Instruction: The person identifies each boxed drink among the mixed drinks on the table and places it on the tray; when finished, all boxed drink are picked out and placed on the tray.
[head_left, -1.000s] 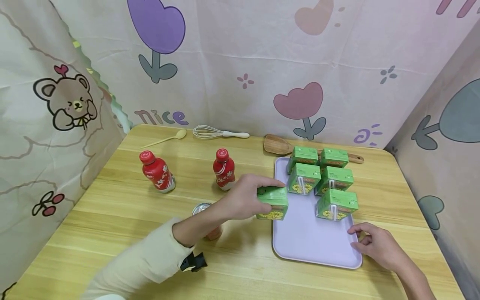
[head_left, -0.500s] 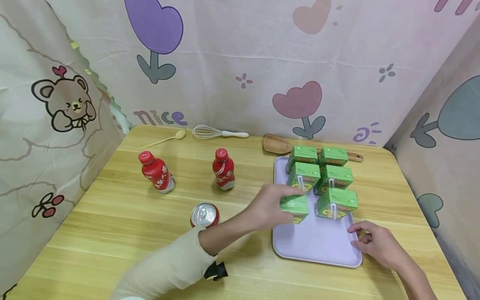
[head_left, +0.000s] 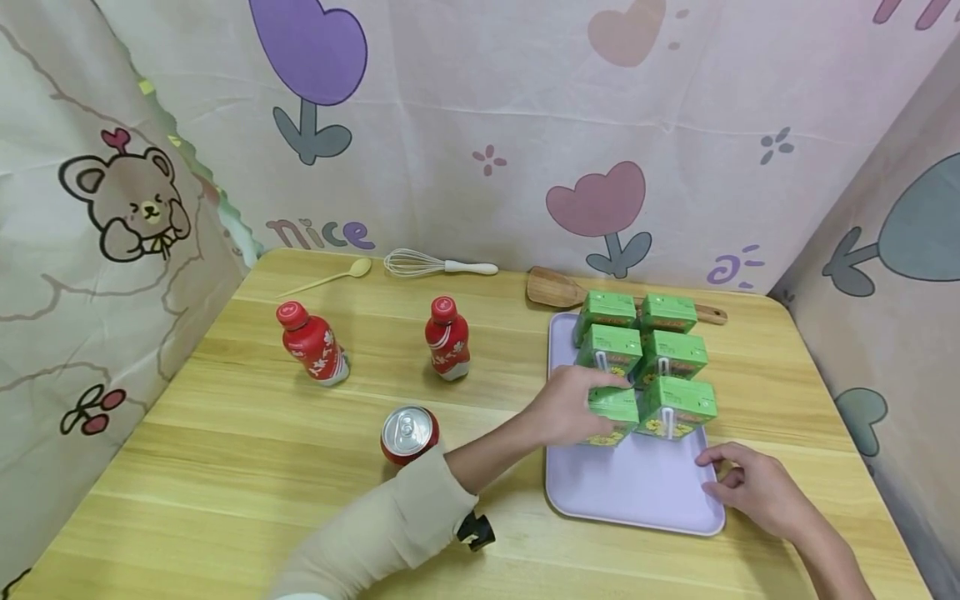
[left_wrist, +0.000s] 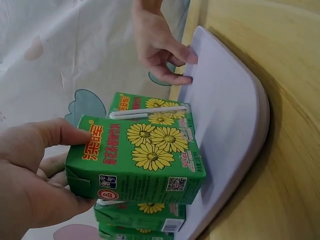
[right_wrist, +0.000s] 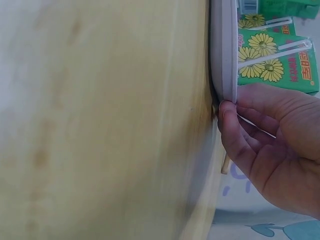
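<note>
My left hand grips a green drink carton by its sides, low over the lilac tray. Yellow flowers are printed on this carton, and it sits right beside another green carton with a white straw on its front. Whether its base touches the tray I cannot tell. Several like cartons stand in two columns at the tray's far end, partly behind my left hand. On the tray's right side, my right hand pinches the rim between thumb and fingers, as the right wrist view shows closely.
Left of the tray stand a red drink can near my left sleeve and two red bottles. Along the back lie a yellow spoon, a white whisk and a wooden spatula, partly behind the cartons.
My left hand has carried its carton rightward from the tray's left edge to beside the nearest carton in the right column. The can has come into fuller view. My right hand has stayed put.
</note>
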